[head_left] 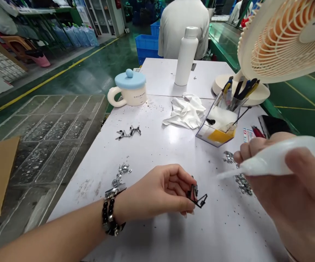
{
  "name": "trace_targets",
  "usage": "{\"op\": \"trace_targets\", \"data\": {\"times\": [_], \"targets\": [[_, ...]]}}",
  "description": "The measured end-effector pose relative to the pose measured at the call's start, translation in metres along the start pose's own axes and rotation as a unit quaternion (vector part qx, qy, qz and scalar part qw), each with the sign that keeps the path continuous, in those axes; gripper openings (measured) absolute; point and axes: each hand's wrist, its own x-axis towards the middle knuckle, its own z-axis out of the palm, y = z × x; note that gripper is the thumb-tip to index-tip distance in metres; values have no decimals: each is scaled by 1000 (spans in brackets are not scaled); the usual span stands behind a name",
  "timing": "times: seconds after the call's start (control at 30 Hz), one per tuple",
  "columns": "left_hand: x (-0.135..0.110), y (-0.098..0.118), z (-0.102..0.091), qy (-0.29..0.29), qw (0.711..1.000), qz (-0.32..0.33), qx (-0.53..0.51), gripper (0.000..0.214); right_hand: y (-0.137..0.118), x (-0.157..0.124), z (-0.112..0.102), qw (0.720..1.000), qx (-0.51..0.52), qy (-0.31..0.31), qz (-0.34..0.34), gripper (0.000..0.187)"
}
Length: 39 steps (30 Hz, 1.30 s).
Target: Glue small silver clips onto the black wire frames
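Between the thumb and fingers of my left hand is a small black angular piece, perhaps a hair claw clip; its exact kind is unclear. My right hand grips a white squeeze bottle, its thin nozzle pointing left toward the black piece without touching it. Below that nozzle lie small shiny silver pieces, partly hidden by the right hand. Another pile of silver pieces is beyond my left wrist. Farther back on the white table rest several dark angular pieces like the held one.
A lidded mug, white bottle, crumpled white cloth and clear tool box stand across the back. A fan overhangs the right. Compartment trays lie left; a person sits ahead.
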Motion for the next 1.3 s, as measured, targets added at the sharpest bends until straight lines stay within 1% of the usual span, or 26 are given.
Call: {"op": "trace_targets", "data": {"times": [0.07,0.1,0.23,0.3,0.4,0.5,0.73,0.93,1.0,1.07,1.13,1.17,1.2,1.23,1.3], "targets": [[-1,0,0,-4,1000,-13,15,29,0,-10,5,998,-44,-26,-27,36],[-1,-1,0,-4,999,-18,27,29,0,-14,7,997,-56,-25,-37,38],[-1,0,0,-12,998,-22,56,29,1,-24,13,996,-79,17,-48,31],[-1,0,1,-14,998,-26,60,28,-1,-27,13,990,-122,22,-66,27],[0,0,2,-9,997,-34,69,27,-4,-29,13,975,-189,-15,-112,25],[0,0,3,-7,996,-34,77,28,-5,-30,15,963,-222,-42,-145,24],[0,0,3,-13,996,-39,80,28,-1,-31,16,961,-241,-54,-126,26],[0,-1,2,-10,995,-37,92,29,-1,-32,14,954,-257,-62,-141,16],[1,0,2,-10,995,-39,91,29,-1,-32,13,943,-285,-60,-161,13],[1,0,2,-12,995,-42,90,29,1,-32,13,915,-334,-42,-222,13],[1,1,2,-16,995,-47,90,29,4,-32,12,878,-379,-18,-291,16],[1,1,2,-16,994,-50,92,30,5,-32,11,866,-391,-12,-313,17],[1,2,2,-17,994,-52,93,30,6,-32,10,863,-391,-15,-320,19],[1,2,2,-18,994,-53,93,29,7,-31,10,871,-381,-25,-309,20],[1,2,2,-19,994,-52,96,29,6,-30,9,906,-327,-45,-264,21]]}}
